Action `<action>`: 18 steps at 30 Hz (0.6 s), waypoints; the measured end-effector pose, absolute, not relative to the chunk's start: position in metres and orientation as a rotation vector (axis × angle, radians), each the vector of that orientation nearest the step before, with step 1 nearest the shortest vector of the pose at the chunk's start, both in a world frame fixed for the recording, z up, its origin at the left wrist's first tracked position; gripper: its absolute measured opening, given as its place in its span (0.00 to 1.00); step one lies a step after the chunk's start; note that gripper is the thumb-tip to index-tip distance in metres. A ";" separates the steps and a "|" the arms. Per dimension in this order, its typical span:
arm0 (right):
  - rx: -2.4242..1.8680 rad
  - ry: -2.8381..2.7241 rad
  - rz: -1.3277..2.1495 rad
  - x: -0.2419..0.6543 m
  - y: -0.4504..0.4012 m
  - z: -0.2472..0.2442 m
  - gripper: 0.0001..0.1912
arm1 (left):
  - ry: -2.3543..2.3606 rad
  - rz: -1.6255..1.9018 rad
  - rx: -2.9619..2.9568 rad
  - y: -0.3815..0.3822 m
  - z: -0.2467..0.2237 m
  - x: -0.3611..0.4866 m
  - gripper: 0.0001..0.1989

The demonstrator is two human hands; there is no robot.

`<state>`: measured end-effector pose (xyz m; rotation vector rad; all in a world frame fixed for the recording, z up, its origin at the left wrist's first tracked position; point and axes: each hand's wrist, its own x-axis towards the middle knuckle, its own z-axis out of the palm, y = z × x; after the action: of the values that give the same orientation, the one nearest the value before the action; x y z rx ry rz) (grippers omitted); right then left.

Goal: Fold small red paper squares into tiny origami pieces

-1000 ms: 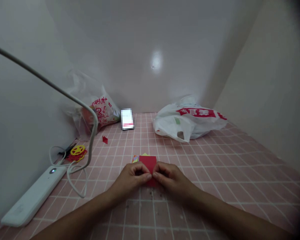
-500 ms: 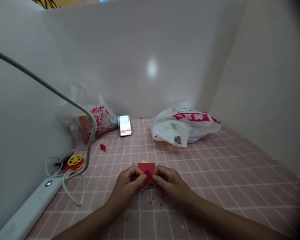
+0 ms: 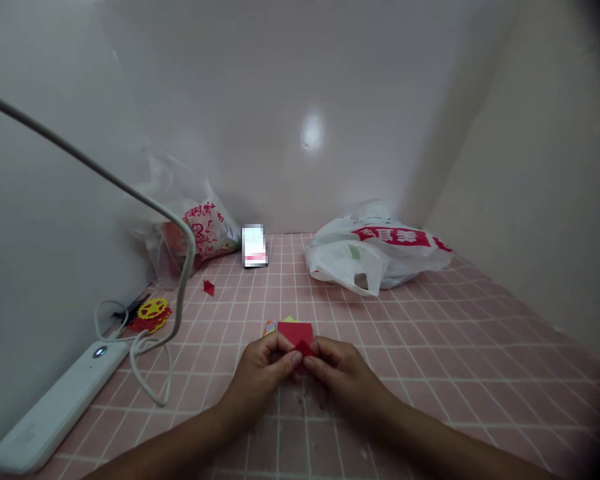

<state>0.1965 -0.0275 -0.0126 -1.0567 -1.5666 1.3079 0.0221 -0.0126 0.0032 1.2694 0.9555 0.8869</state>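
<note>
Between my fingertips is a small piece of folded red paper (image 3: 305, 348) with a pointed top. My left hand (image 3: 264, 368) pinches its left side between thumb and forefinger. On the other side, my right hand (image 3: 341, 368) pinches it the same way, the two thumbs close together. Just behind lies a flat red paper sheet (image 3: 295, 329), partly covered by my fingers. Yellow paper (image 3: 289, 320) and a patterned paper piece (image 3: 269, 327) peek out around that sheet. The lower part of the folded piece is hidden by my thumbs.
A lit phone (image 3: 255, 247) leans at the back beside a filled plastic bag (image 3: 207, 230). Another white bag (image 3: 345, 260) lies back right. Leftward are a red folded scrap (image 3: 209, 287), yellow and red cutouts (image 3: 153, 309), a white device (image 3: 63, 407) and a looping cable (image 3: 184, 287).
My hands have drawn closer together on the folded red paper, and its point stands out more against the sheet behind. The view has tilted slightly downward.
</note>
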 end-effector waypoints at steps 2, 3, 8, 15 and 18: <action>-1.079 -1.606 1.260 0.198 -0.027 -0.012 0.14 | 0.958 0.843 1.284 -0.012 0.005 0.021 0.11; -1.085 -1.606 1.269 0.198 -0.027 -0.012 0.14 | 0.964 0.825 1.303 -0.011 0.005 0.020 0.11; -1.056 -1.465 1.415 0.194 -0.027 -0.011 0.16 | 0.976 0.841 1.297 -0.008 0.004 0.020 0.12; -1.068 -1.238 1.550 0.191 -0.024 -0.017 0.19 | 1.005 0.803 1.171 -0.006 0.006 0.021 0.18; -1.069 -1.277 1.519 0.192 -0.024 -0.018 0.18 | 0.982 0.789 1.236 -0.005 0.010 0.019 0.16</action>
<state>0.1923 -0.0242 -0.0178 -1.0693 -1.2772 1.5194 0.0189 -0.0055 0.0105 1.2358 0.9818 0.7892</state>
